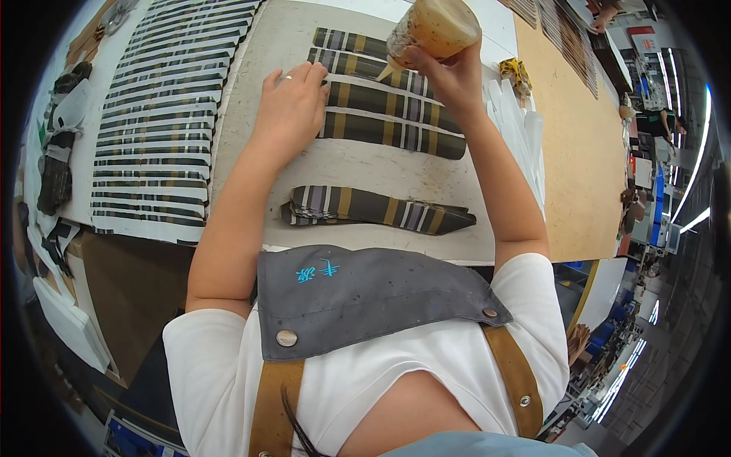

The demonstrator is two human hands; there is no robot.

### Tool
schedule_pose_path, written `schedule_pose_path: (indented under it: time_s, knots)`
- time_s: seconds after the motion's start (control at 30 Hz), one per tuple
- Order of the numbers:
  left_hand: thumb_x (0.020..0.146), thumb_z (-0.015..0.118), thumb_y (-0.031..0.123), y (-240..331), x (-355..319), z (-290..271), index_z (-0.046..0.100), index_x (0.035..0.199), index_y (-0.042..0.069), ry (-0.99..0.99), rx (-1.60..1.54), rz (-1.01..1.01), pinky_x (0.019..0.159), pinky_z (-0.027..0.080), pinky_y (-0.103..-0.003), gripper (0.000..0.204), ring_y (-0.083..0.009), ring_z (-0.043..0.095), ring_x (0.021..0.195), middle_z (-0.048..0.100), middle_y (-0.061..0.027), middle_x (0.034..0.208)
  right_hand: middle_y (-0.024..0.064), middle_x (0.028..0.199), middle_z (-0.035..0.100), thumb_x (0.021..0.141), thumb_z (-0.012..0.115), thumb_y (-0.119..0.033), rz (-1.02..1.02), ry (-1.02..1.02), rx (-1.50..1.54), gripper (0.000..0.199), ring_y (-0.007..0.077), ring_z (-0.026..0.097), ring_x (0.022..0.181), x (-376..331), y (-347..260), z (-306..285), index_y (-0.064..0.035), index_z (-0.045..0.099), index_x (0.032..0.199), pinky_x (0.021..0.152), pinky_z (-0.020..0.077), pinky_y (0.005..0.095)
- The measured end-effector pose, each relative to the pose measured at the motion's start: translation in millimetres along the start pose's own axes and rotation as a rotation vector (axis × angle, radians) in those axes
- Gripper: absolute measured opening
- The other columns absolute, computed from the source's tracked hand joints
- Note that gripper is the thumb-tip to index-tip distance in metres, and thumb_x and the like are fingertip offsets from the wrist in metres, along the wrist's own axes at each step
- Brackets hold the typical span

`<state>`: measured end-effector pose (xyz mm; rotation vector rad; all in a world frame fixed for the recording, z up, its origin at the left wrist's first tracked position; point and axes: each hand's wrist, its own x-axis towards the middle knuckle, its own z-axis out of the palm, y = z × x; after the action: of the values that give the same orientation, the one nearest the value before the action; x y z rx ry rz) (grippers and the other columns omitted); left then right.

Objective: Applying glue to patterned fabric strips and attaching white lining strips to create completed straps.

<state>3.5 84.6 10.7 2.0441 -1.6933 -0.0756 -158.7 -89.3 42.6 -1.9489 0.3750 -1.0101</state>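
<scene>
Ideally, the nozzle should run low and even along the plaid pieces lying between both hands, the left hand steadying their ends. That hand is fairly flat, fingers close together, holding nothing; the right hand curls around a tipped squeeze bottle.

Two blue characters are being displayed on the chest part of the dark grey apron, toward the left.
</scene>
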Motion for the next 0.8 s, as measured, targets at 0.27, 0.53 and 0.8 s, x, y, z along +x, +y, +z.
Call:
schedule_pose_path:
  time_s: [0.27,0.53,0.8]
  knots:
    - [0.093,0.041,0.014,1.4,-0.2,-0.8,0.047,0.113,0.007,-0.006,0.009,-0.004,0.101,0.029,-0.045,0.022,-0.0253,0.054,0.105,0.057,-0.0089,0.113,0.0146,0.107,0.055,0.075,0.075,-0.016,0.134,0.056,-0.076,0.064,0.0207,0.06,0.097,-20.5,-15.7,-35.4,-0.0008,0.029,0.117,0.08,0.0529,0.0307]
    - [0.091,0.045,0.014,3.3,1.5,2.6,0.049,0.109,0.005,0.041,0.045,0.031,0.099,0.031,-0.045,0.02,-0.024,0.054,0.105,0.057,-0.0087,0.107,0.0136,0.106,0.056,0.074,0.076,-0.016,0.174,0.121,-0.206,0.062,0.0194,0.061,0.096,-38.4,-16.1,-66.6,-0.0009,0.032,0.115,0.078,0.0531,0.0299]
    - [0.092,0.043,0.013,6.5,1.7,-1.4,0.05,0.109,0.004,-0.004,0.04,-0.002,0.1,0.03,-0.044,0.021,-0.026,0.052,0.11,0.056,-0.0109,0.116,0.0126,0.097,0.058,0.078,0.073,-0.019,0.166,0.245,-0.098,0.06,0.0183,0.063,0.081,-38.1,-13.9,-84.4,-0.0009,0.031,0.117,0.068,0.0547,0.0268]
